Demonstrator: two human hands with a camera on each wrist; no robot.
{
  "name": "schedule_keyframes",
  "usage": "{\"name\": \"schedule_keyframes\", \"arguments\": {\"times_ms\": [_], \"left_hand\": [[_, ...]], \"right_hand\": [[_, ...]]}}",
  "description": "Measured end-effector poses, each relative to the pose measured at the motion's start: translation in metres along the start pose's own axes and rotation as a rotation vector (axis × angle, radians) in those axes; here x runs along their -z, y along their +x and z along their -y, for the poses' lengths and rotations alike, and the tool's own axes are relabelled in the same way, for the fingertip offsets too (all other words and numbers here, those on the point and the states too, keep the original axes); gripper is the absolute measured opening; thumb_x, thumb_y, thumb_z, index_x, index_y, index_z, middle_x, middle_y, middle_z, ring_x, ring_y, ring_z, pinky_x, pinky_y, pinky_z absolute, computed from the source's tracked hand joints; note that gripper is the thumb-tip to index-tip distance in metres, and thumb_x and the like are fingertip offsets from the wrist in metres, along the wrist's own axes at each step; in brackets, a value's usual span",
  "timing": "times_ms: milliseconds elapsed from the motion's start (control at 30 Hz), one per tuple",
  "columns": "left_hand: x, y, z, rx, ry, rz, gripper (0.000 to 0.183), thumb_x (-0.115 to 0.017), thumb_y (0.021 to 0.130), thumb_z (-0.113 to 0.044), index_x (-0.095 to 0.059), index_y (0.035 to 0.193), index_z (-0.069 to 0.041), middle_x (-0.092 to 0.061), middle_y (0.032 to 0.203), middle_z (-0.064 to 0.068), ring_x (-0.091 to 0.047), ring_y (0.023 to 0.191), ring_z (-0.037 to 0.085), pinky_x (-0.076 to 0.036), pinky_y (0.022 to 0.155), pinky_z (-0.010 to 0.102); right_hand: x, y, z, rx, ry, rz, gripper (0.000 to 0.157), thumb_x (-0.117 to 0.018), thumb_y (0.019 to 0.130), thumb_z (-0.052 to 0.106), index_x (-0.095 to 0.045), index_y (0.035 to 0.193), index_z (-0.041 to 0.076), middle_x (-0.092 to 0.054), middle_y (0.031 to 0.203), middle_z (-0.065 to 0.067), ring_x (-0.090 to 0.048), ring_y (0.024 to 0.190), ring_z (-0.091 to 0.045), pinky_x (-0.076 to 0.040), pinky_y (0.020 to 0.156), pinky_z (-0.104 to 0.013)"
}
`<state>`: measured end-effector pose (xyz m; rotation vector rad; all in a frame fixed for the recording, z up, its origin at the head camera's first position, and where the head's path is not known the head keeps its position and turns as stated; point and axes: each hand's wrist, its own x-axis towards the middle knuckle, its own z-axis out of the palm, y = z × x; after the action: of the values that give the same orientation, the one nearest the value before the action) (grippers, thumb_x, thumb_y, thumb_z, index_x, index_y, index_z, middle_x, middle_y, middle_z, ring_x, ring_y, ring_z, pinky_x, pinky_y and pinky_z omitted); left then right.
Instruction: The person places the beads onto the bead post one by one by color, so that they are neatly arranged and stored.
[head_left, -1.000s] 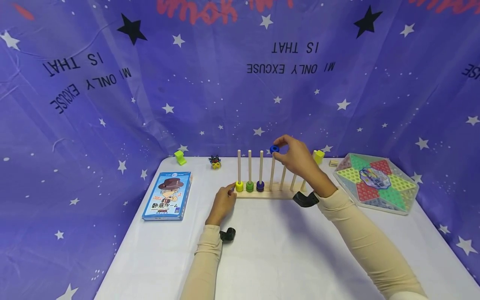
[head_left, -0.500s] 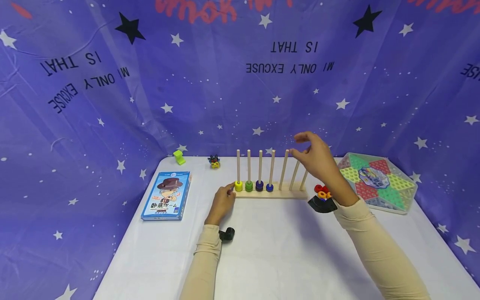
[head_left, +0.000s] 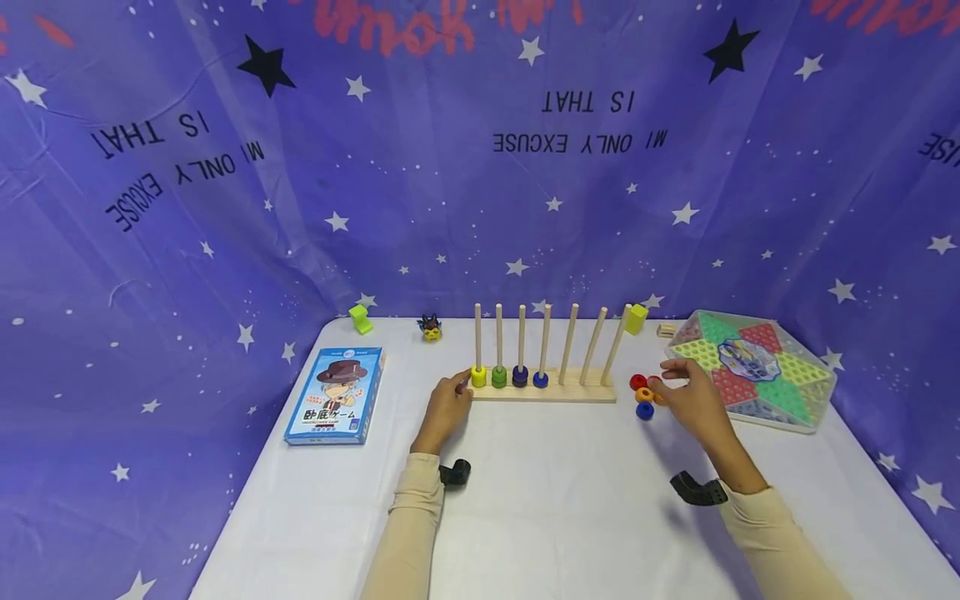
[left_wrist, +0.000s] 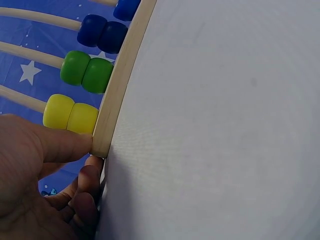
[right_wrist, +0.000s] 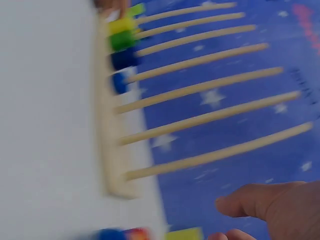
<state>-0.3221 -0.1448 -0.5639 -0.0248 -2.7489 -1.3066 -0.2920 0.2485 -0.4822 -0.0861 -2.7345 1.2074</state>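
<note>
A wooden peg rack (head_left: 555,393) with several upright pegs stands mid-table. My left hand (head_left: 447,408) pinches its left end, thumb on top and fingers curled at the end in the left wrist view. From the left, pairs of yellow beads (left_wrist: 70,114), green beads (left_wrist: 86,71) and dark blue beads (left_wrist: 102,34) sit at the peg bottoms; one blue bead (head_left: 541,380) is on the fourth peg. The three right pegs are bare. My right hand (head_left: 697,406), thumb and fingers apart, is over loose red beads (head_left: 638,382), orange beads (head_left: 644,396) and a blue bead (head_left: 645,410), partly covering them.
A Chinese checkers board (head_left: 750,367) lies at the right, close behind the right hand. A blue game box (head_left: 335,396) lies at the left. Along the back edge stand a small figure (head_left: 431,327), a lime block (head_left: 361,318) and a yellow-green block (head_left: 635,318).
The blue bead went from my right fingers down onto the fourth peg. My right hand then moved right and lower, to the loose beads. My left hand stayed on the rack.
</note>
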Motion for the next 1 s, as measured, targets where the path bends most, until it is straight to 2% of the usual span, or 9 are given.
{"name": "schedule_keyframes", "arguments": {"times_ms": [133, 233, 367, 500, 633, 767, 867, 1000], "left_hand": [[-0.001, -0.001, 0.001, -0.011, 0.002, -0.012, 0.041, -0.057, 0.093, -0.008, -0.056, 0.134, -0.007, -0.053, 0.089, 0.005, -0.048, 0.077, 0.018, -0.042, 0.068, 0.033], [-0.001, -0.001, 0.0, -0.02, 0.005, -0.016, 0.041, -0.057, 0.092, -0.006, -0.056, 0.133, -0.006, -0.053, 0.088, 0.006, -0.047, 0.077, 0.018, -0.042, 0.068, 0.033], [-0.001, -0.001, -0.001, -0.017, 0.002, -0.013, 0.041, -0.057, 0.092, -0.007, -0.056, 0.133, -0.006, -0.053, 0.088, 0.006, -0.047, 0.077, 0.018, -0.042, 0.069, 0.033], [-0.001, -0.001, 0.0, -0.015, 0.005, -0.007, 0.041, -0.057, 0.093, -0.007, -0.055, 0.134, -0.006, -0.052, 0.088, 0.005, -0.048, 0.078, 0.018, -0.042, 0.069, 0.033], [-0.002, 0.0, 0.001, -0.008, 0.01, -0.004, 0.042, -0.056, 0.093, -0.008, -0.055, 0.135, -0.007, -0.052, 0.089, 0.005, -0.047, 0.078, 0.017, -0.042, 0.069, 0.032], [-0.002, 0.0, 0.001, -0.007, 0.014, -0.004, 0.042, -0.057, 0.093, -0.009, -0.055, 0.135, -0.008, -0.053, 0.089, 0.005, -0.047, 0.078, 0.017, -0.042, 0.069, 0.032], [0.0, 0.0, 0.0, -0.005, 0.013, -0.004, 0.042, -0.057, 0.093, -0.008, -0.055, 0.135, -0.008, -0.053, 0.089, 0.005, -0.047, 0.078, 0.018, -0.042, 0.069, 0.032], [0.002, -0.001, -0.003, -0.007, 0.0, -0.004, 0.042, -0.057, 0.093, -0.008, -0.055, 0.135, -0.008, -0.053, 0.089, 0.006, -0.048, 0.078, 0.019, -0.042, 0.069, 0.033]], "right_hand": [[-0.023, -0.005, -0.034, -0.006, -0.026, 0.035, 0.048, -0.067, 0.089, 0.028, -0.05, 0.121, -0.002, -0.058, 0.11, -0.021, -0.054, 0.086, -0.028, -0.039, 0.065, -0.032], [-0.036, -0.007, -0.049, -0.01, -0.029, 0.059, 0.045, -0.068, 0.088, 0.023, -0.05, 0.118, -0.003, -0.058, 0.107, -0.022, -0.058, 0.086, -0.028, -0.045, 0.065, -0.031], [-0.046, -0.008, -0.058, -0.008, -0.051, 0.066, 0.041, -0.068, 0.087, 0.018, -0.05, 0.116, -0.004, -0.059, 0.105, -0.022, -0.06, 0.084, -0.029, -0.049, 0.059, -0.03], [-0.049, -0.01, -0.06, 0.01, -0.087, 0.054, 0.038, -0.068, 0.086, 0.016, -0.051, 0.114, -0.003, -0.06, 0.104, -0.022, -0.057, 0.092, -0.031, -0.045, 0.063, -0.031], [-0.045, -0.011, -0.055, -0.021, -0.078, 0.073, 0.039, -0.067, 0.087, 0.016, -0.051, 0.116, -0.003, -0.059, 0.105, -0.022, -0.058, 0.087, -0.028, -0.047, 0.061, -0.031], [-0.031, -0.006, -0.041, -0.03, -0.063, 0.088, 0.042, -0.067, 0.089, 0.022, -0.05, 0.119, -0.002, -0.057, 0.109, -0.022, -0.057, 0.082, -0.025, -0.045, 0.061, -0.031], [-0.012, 0.003, -0.022, 0.012, -0.046, 0.062, 0.043, -0.067, 0.089, 0.025, -0.051, 0.119, -0.001, -0.057, 0.11, -0.021, -0.055, 0.08, -0.025, -0.042, 0.06, -0.031], [0.017, 0.018, 0.015, 0.078, -0.039, -0.001, 0.043, -0.066, 0.09, 0.027, -0.053, 0.119, -0.001, -0.057, 0.11, -0.02, -0.053, 0.079, -0.025, -0.043, 0.061, -0.032]]}}
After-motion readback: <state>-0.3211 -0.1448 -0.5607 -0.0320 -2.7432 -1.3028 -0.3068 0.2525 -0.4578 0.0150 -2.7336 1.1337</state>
